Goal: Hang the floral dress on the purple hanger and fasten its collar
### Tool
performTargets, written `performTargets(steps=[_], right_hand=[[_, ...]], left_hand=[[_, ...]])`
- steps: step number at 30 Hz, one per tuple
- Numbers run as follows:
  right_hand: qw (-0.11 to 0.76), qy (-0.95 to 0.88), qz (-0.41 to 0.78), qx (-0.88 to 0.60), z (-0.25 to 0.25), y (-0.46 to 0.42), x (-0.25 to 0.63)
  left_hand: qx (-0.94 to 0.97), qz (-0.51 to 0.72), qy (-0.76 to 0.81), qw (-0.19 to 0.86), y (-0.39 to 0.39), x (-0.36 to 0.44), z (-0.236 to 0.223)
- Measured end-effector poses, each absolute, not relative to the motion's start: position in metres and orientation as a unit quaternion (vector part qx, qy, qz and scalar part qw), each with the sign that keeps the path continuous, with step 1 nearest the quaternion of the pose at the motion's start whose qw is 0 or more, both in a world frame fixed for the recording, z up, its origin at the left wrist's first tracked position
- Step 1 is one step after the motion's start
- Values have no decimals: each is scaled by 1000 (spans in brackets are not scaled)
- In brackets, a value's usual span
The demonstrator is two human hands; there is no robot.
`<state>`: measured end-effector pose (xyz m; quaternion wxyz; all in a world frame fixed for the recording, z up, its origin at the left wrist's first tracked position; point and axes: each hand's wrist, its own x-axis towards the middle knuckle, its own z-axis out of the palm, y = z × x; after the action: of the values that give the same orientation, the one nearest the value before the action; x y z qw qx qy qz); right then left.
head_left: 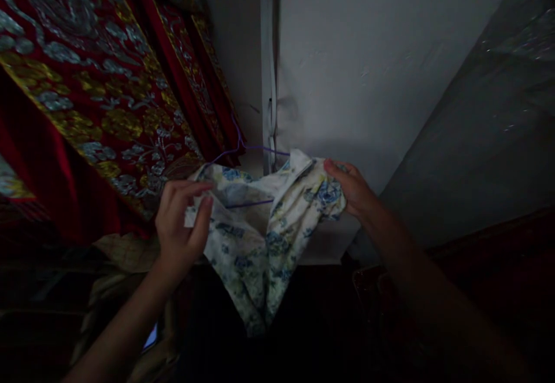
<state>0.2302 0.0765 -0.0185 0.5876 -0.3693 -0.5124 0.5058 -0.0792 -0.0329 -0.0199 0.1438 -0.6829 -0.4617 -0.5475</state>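
Note:
A white shirt with blue and yellow-green flowers [236,261] hangs open at the front on a thin purple hanger [225,153]. The hanger's hook stands above the collar and its lower bar shows through the neck opening. My left hand [180,218] is at the shirt's left shoulder, with thumb and fingers bent around the cloth edge. At the other shoulder, my right hand [350,189] pinches the sleeve, thumb on top. Below, the shirt narrows to a gathered point in front of dark clothing.
Red cloth with gold and silver embroidery [121,82] hangs at the left. A pale wall [373,70] with a vertical pipe or cable strip [267,53] stands ahead. Clear plastic sheeting [485,140] covers the right side. A lit phone screen [150,337] shows low at the left.

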Motion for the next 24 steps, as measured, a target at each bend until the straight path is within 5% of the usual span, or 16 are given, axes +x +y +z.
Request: performTargets(steps=[7, 12, 20, 24], right_hand=[[655, -532, 403, -355, -3, 95, 245], [625, -545, 398, -392, -48, 72, 263], [812, -309, 252, -426, -98, 15, 229], [693, -360, 383, -493, -142, -62, 178]], left_hand=[[-791, -352, -487, -114, -6, -41, -77], [-775, -300, -535, -155, 1, -15, -115], [-623, -502, -553, -232, -60, 16, -166], [-486, -622, -547, -280, -77, 30, -170]])
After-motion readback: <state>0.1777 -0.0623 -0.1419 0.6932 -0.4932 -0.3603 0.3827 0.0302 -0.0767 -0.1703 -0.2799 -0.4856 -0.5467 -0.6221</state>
